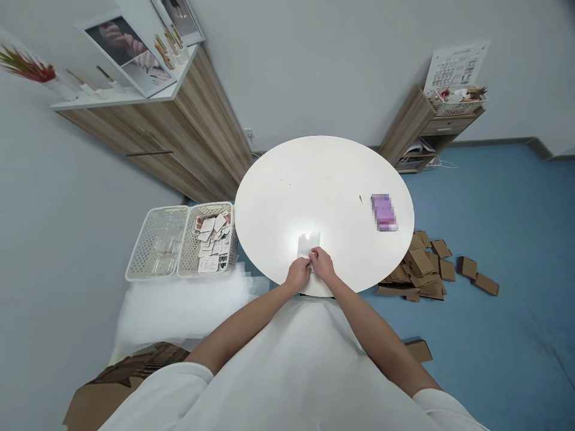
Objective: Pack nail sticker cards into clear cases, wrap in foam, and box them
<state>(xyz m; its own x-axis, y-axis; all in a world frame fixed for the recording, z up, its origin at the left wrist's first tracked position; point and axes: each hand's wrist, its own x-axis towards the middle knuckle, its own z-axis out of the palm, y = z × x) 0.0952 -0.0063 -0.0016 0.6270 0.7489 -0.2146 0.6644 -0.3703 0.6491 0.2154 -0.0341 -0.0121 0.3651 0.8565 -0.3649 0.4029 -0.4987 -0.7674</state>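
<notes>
A thin whitish, partly see-through sheet or small bag [308, 241] lies at the near edge of the white oval table [323, 173]; its far edge looks uneven. My left hand [299, 274] is closed at its near left side, with the fingertips pinched together. From the right, my right hand [322, 262] pinches the same piece near its lower right part. The two hands almost touch each other. Whether anything is inside the piece cannot be made out.
A blurred purple packet [384, 212] lies on the table's right side. At left stand a basket of clear plastic pieces [157, 239] and a basket of cards [211, 239], above white sheets [184, 308]. Brown cardboard boxes [420, 263] are heaped on the floor at right. A wooden cabinet [197, 114] stands behind.
</notes>
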